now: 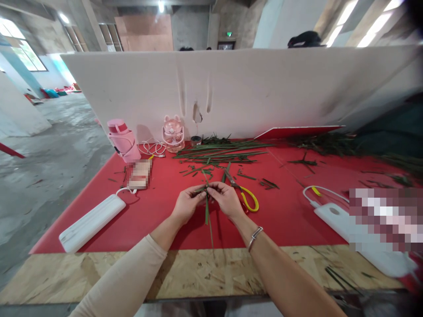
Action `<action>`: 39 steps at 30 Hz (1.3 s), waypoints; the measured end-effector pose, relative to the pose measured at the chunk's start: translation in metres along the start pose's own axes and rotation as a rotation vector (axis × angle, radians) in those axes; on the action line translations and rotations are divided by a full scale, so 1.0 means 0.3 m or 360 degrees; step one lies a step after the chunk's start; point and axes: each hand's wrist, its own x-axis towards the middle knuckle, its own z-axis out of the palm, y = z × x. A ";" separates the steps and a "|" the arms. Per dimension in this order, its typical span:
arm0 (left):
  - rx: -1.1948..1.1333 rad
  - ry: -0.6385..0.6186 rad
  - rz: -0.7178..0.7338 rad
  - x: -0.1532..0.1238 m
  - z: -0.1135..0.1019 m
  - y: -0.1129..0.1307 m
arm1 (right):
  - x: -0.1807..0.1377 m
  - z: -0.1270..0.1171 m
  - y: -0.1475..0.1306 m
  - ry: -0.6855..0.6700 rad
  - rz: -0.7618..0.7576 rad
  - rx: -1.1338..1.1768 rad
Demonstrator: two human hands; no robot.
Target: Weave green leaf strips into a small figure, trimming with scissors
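Between my two hands is a small bundle of green plant strips (206, 213), its long ends hanging down over the red table covering. My left hand (189, 203) pinches it from the left, fingertips pressed together. From the other side my right hand (226, 199) grips the same strips, thumb and fingers meeting near the top. Fingers hide the crossing point. Yellow-handled scissors (253, 203) lie just right of my right hand, blades pointing away. Beyond my hands, a pile of long green strips (221, 152) lies across the table, with short cut pieces (198, 171) scattered nearer.
A pink bottle (123, 141) and a pink bear-eared cup (173, 134) stand at the back left. White power banks lie left (92, 223) and right (360, 240), with cables. A white partition (247, 92) rises behind. More plant material (330, 143) lies at the right.
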 end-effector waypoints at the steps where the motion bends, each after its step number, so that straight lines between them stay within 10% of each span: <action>1: 0.0033 0.0004 -0.0003 0.001 -0.001 -0.004 | 0.002 -0.001 0.002 -0.0005 -0.0004 0.0007; 13: 0.1193 0.0317 0.0782 -0.003 -0.014 -0.001 | 0.006 0.007 0.025 0.0045 0.0003 -0.0017; 22: 0.1339 0.0442 0.0742 0.000 -0.014 -0.008 | 0.013 0.020 0.039 0.0092 0.0145 0.0360; 31: 0.1359 0.0167 0.0667 0.008 -0.031 -0.010 | -0.009 0.017 0.000 -0.0045 0.0087 -0.0136; 39: 0.1302 0.0021 0.0678 -0.003 -0.014 0.002 | 0.002 0.009 0.010 0.0019 0.0186 0.0163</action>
